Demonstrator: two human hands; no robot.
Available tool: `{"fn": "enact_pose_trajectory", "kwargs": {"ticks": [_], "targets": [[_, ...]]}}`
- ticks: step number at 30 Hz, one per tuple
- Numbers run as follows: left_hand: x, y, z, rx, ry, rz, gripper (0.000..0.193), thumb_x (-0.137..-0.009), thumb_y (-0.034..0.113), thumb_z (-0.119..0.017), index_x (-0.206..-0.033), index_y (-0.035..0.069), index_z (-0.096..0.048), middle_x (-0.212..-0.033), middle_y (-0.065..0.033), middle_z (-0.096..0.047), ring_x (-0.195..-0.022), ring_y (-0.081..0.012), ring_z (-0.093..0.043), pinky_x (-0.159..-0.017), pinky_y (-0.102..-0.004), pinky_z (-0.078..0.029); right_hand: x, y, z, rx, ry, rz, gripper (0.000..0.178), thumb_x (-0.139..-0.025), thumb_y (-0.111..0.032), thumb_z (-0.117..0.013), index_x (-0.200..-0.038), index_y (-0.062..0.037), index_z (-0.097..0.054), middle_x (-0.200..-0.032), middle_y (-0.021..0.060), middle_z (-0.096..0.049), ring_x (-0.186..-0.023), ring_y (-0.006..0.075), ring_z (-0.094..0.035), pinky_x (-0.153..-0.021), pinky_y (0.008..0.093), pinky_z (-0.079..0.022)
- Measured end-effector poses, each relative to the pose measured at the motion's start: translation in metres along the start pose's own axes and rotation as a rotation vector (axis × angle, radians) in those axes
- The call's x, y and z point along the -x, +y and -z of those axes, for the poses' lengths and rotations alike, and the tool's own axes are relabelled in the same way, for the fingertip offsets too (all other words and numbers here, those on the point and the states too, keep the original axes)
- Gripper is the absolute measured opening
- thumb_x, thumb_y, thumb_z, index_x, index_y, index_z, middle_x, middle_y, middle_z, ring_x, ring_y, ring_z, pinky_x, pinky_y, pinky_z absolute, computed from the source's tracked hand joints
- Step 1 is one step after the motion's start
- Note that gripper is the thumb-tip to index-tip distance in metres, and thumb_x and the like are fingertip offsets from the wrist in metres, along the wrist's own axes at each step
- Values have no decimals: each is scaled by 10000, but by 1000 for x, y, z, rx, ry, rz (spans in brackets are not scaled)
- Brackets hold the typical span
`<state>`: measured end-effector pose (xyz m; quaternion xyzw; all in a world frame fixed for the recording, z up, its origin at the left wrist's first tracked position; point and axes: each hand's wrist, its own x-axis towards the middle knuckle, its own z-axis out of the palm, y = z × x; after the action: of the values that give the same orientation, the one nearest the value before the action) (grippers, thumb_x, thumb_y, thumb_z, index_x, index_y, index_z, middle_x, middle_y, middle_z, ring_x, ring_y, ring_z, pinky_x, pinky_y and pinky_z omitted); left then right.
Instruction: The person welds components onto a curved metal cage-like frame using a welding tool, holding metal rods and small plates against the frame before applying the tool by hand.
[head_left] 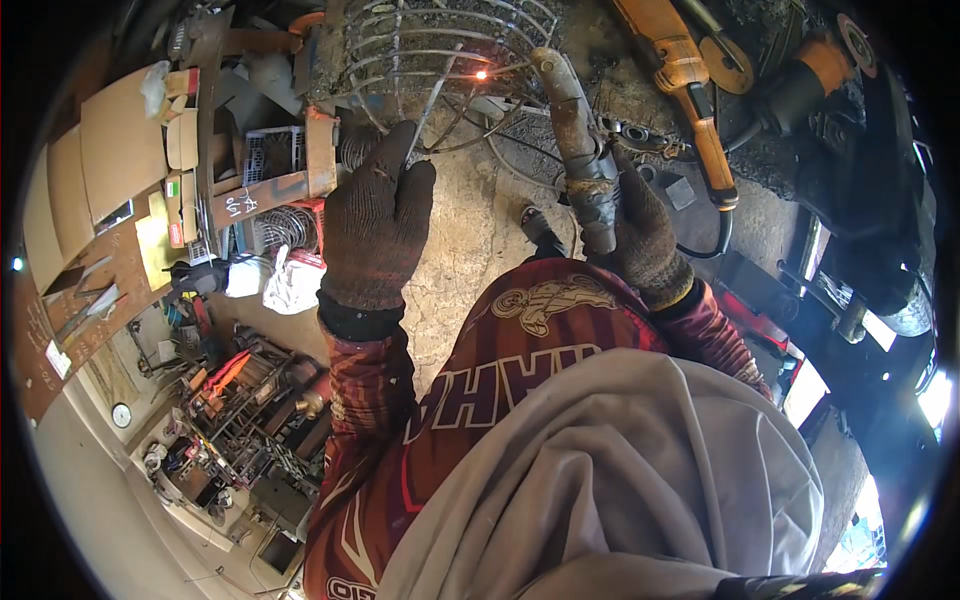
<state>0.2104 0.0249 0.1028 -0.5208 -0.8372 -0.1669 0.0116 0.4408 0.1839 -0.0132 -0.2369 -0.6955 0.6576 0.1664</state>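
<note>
Wire cage [440, 73], ahead of the wearer, with one glowing spot [482, 75]; left grip [378, 225] pinching a thin rod [433, 103], right grip [648, 235] wrapped around a thick, worn handle [570, 120]. Steadying the rod near the glow should help.

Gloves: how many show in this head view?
2: one dark glove on the left hand, holding a thin rod; another dark glove on the right hand, holding a thick cylindrical tool. Others may be hidden.

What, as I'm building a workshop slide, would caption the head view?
Left hand holds a thin rod, right hand a worn cylindrical tool, by a wire frame with a glowing spot.
</note>
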Motion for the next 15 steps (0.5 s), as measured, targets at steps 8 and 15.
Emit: {"fn": "enact_pose_trajectory", "kwargs": {"ticks": [8, 15], "targets": [[7, -5, -7, 370, 4, 288, 226, -886, 89, -665, -1100, 18, -647, -884, -106, -677, -736, -224, -638, -664, -331, -534, -9, 3, 0, 230, 33, 258, 499, -1019, -91, -561, -1488, -15, -410, -1219, 100, -639, -1070, 194, -639, -926, 326, -513], [2, 9, 3, 166, -1, 182, 270, -899, 107, -689, -1153, 21, -657, -882, -99, -682, -729, -210, -637, -692, -334, -540, -5, 38, -9, -456, -20, -64, 539, -1000, -7, -556, -1515, -37, -400, -1230, 84, -635, -1062, 171, -627, -914, 316, -519]]}}
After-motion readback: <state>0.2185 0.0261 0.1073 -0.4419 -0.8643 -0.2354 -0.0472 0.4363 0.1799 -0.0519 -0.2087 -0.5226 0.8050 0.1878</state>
